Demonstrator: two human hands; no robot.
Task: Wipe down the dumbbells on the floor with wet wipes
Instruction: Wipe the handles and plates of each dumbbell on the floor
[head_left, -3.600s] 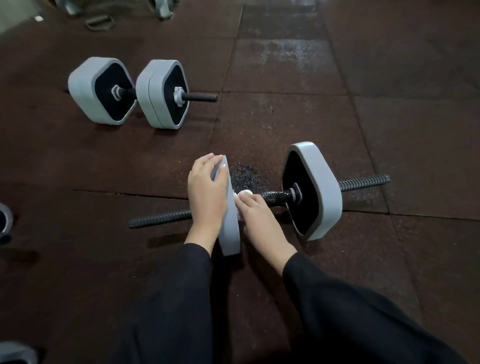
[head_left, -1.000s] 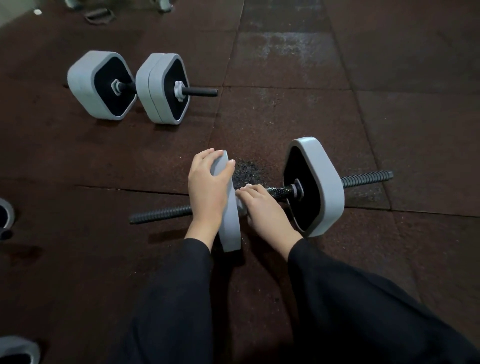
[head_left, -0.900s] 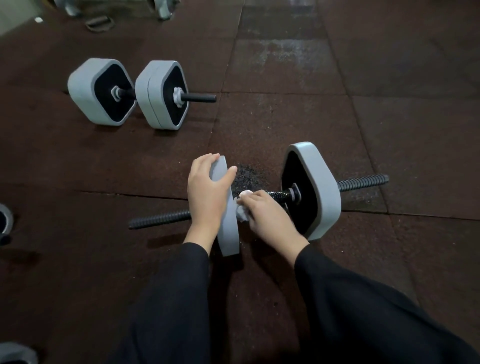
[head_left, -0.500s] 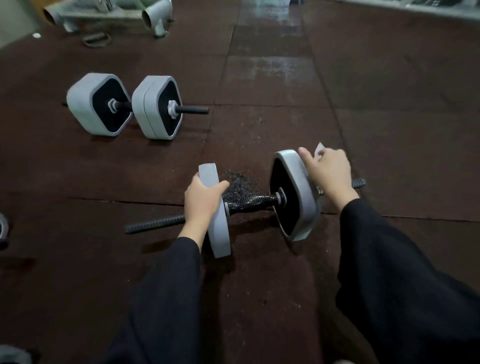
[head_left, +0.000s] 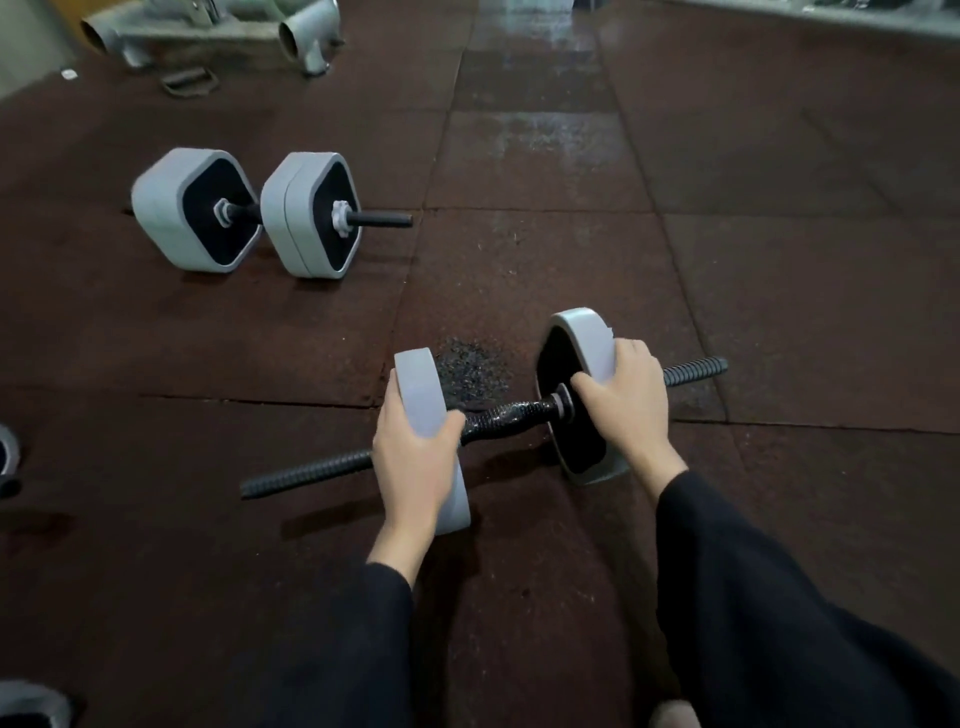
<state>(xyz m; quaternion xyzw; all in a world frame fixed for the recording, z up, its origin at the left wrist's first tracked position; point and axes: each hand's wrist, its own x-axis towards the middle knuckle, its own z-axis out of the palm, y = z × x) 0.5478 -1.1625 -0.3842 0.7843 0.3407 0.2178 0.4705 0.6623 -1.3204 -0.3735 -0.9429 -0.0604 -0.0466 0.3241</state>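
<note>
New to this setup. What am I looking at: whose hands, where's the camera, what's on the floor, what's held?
No robot here: a person in black sleeves works with bare hands. The single camera sits on their head, looking forward and down, so the arms enter from the bottom edge.

On the dark rubber floor lies the near dumbbell: a threaded bar with two grey plates. The left hand has its grip round the left plate. The right hand has its grip over the rim of the right plate. The wet wipe is barely visible, perhaps a white sliver above the right fingers.

A second dumbbell lies farther off to the left. Grey metal equipment stands at the top left.
</note>
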